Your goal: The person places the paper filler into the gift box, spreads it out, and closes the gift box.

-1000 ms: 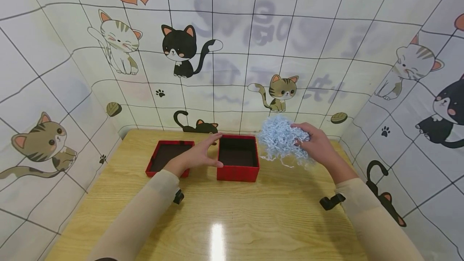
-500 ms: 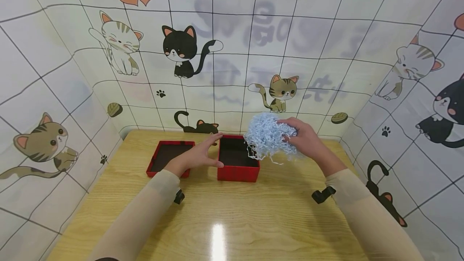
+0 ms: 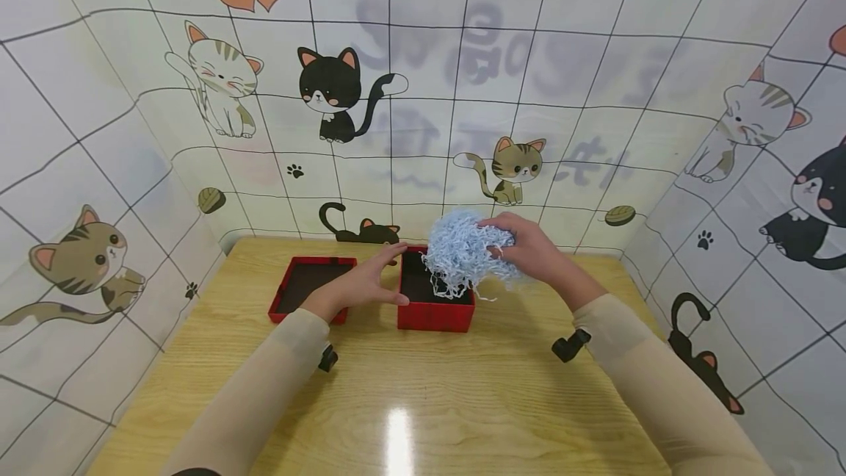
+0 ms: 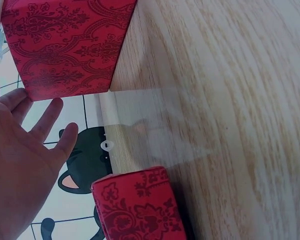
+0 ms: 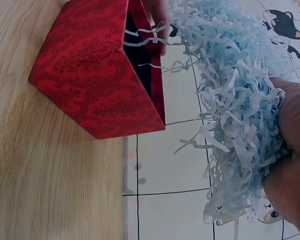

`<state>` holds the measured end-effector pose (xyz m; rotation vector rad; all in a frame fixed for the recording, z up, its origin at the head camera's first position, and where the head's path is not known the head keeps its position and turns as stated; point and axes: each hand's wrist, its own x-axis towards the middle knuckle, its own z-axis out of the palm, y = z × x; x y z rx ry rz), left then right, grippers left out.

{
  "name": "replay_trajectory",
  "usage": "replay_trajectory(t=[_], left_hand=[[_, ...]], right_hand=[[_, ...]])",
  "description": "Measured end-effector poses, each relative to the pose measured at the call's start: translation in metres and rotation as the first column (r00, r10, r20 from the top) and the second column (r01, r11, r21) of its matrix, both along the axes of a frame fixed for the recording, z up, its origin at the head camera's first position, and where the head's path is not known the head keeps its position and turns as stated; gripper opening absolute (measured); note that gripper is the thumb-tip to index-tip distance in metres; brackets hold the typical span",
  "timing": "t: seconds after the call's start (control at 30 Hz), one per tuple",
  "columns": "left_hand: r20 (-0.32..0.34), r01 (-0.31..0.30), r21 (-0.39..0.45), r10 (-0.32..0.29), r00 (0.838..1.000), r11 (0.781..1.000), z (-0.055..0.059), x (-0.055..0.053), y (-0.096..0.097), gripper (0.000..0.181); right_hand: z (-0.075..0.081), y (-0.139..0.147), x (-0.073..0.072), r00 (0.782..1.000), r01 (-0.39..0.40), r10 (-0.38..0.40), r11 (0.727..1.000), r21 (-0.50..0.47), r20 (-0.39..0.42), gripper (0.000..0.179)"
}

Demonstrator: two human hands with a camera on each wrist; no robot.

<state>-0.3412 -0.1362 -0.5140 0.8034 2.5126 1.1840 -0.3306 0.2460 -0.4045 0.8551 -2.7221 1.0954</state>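
Observation:
In the head view my right hand (image 3: pixel 529 247) grips a fluffy bundle of pale blue shredded paper (image 3: pixel 459 252) over the right side of a red box (image 3: pixel 435 316). The box's dark inside shows on the left, and loose strands hang toward its opening. My left hand (image 3: pixel 363 283) spans the box's left side, thumb at the front corner and fingertips at the back one. The left wrist view shows its fingers (image 4: pixel 47 120) spread and mostly straight, right at the patterned box wall. In the right wrist view the shredded paper (image 5: pixel 240 110) bulges out from the fingers.
A shallow red lid (image 3: pixel 311 285) with a dark inside lies left of the box, partly behind the left hand and wrist. Both stand toward the back of a wooden table (image 3: pixel 423 395). Cat-printed sheeting (image 3: pixel 423 131) rises close behind and at both sides.
My right hand has carried the shredded paper leftward, from beside the box to over its opening. The left hand has stayed at the box's left side.

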Motion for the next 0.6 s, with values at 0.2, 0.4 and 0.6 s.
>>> replay_trajectory(t=[0.2, 0.4, 0.6], left_hand=[[-0.007, 0.008, 0.007, -0.008, 1.000, 1.000, -0.001, -0.001, 0.001, 0.118], [0.001, 0.007, 0.003, -0.007, 1.000, 1.000, 0.000, -0.002, 0.001, 0.121], [0.013, -0.001, -0.005, 0.001, 1.000, 1.000, 0.001, -0.001, 0.002, 0.121]], right_hand=[[-0.004, -0.016, -0.004, 0.999, -0.036, 0.034, 0.998, 0.056, 0.029, 0.051], [-0.011, -0.031, -0.009, 0.996, -0.081, 0.075, 0.989, 0.126, 0.051, 0.052], [-0.018, -0.045, -0.013, 0.991, -0.126, 0.118, 0.976, 0.178, 0.057, 0.056]])
